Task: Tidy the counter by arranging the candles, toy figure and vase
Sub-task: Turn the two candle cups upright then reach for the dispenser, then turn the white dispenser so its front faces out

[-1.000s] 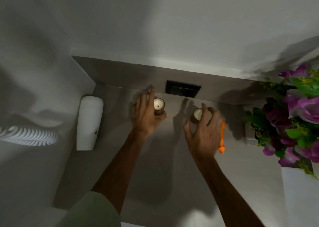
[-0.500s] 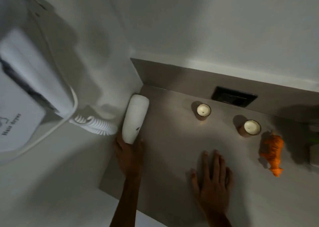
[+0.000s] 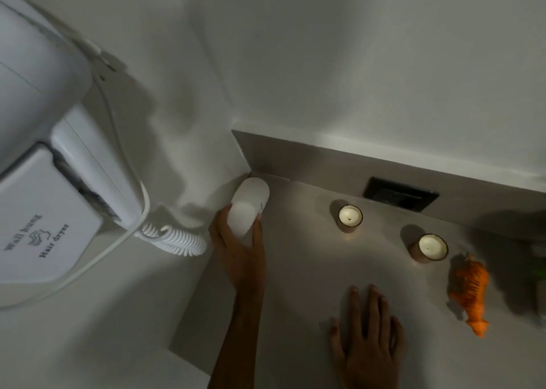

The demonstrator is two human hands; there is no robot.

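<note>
Two small candles in brown jars stand on the grey counter (image 3: 295,294): one (image 3: 350,215) near the back, the other (image 3: 432,247) further right. An orange toy figure (image 3: 469,288) lies to the right of the second candle. My left hand (image 3: 240,261) grips the near end of a white rounded container (image 3: 251,199) in the counter's back left corner. My right hand (image 3: 369,338) rests flat on the counter, fingers apart, holding nothing. The vase is only a dim shape (image 3: 540,273) at the right edge.
A white wall-hung hair dryer (image 3: 44,187) with a coiled cord (image 3: 174,239) fills the left wall, close to the container. A black socket plate (image 3: 400,194) sits in the grey backsplash behind the candles.
My hands left the two candles. My left hand went to the white container in the corner and closed on its near end; my right hand settled flat on the counter. The view swung left.
</note>
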